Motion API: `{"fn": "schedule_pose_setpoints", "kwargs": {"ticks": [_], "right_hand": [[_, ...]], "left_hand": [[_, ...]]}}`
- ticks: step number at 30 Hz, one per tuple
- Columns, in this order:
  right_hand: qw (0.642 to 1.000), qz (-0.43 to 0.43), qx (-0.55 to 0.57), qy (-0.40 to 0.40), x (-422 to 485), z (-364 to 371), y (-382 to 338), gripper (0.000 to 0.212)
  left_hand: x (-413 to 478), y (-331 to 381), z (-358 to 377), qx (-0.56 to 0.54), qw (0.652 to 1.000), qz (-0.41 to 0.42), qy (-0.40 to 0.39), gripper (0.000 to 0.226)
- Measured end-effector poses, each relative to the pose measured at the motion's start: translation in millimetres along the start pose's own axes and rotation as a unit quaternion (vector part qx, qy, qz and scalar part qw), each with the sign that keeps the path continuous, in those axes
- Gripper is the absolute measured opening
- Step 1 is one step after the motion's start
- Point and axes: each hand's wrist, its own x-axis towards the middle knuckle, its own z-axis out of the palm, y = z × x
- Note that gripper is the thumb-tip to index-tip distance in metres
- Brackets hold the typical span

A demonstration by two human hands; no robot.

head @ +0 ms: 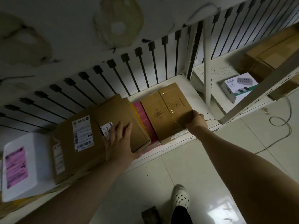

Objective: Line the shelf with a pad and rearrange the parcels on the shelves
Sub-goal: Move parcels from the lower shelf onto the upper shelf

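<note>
Two hands [119, 141] among crowded parcels [168, 110], pink box [145, 125] between.

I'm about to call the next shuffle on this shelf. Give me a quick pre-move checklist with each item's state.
1. Right hand gripping the near corner of the taped brown box: ok.
2. Left hand flat on the labelled flat parcel: ok.
3. Pink box wedged between them, free to slide: cannot tell.
4. Pad under the parcels: cannot tell.
5. Bare shelf behind the taped box: ok.
</note>
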Motion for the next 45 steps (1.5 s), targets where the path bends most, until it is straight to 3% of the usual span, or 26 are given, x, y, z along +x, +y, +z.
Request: {"fn": "schedule_pose_setpoints", "kwargs": {"ticks": [7, 13, 20, 26, 31, 35, 39, 45], "right_hand": [[0.998, 0.004, 0.022, -0.059, -4.3, -8.8, 5.9, 0.075], [0.999, 0.006, 0.024, 0.028, -41.4, -17.3, 6.4, 0.053], [0.991, -0.005, 0.133, 0.007, -139.2, -67.3, -28.5, 0.054], [0.988, -0.082, 0.133, 0.012, -242.0, -106.4, -71.0, 0.034], [0.971, -0.163, 0.167, 0.052, -324.8, -137.3, -98.9, 0.024], [0.944, -0.227, 0.212, 0.108, -379.6, -187.6, -123.0, 0.010], [0.907, -0.258, 0.281, 0.176, -407.0, -240.6, -148.4, 0.014], [0.870, -0.295, 0.298, 0.258, -405.1, -296.5, -190.7, 0.030]], "left_hand": [[-2.6, -1.0, -9.2, 0.003, 1.000, -0.006, -0.020, 0.119], [-15.9, -1.5, -24.5, 0.009, 1.000, -0.018, -0.019, 0.123], [-59.5, 16.7, -79.5, -0.109, 0.994, -0.002, 0.025, 0.097], [-123.7, 26.3, -133.1, -0.216, 0.971, 0.099, 0.029, 0.070], [-184.3, 39.1, -185.9, -0.278, 0.936, 0.215, -0.029, 0.039], [-232.6, 49.7, -252.2, -0.321, 0.900, 0.295, 0.022, 0.002], [-261.0, 52.6, -314.8, -0.433, 0.847, 0.303, 0.059, 0.006], [-254.8, 54.8, -381.2, -0.573, 0.790, 0.203, 0.073, 0.033]]}}
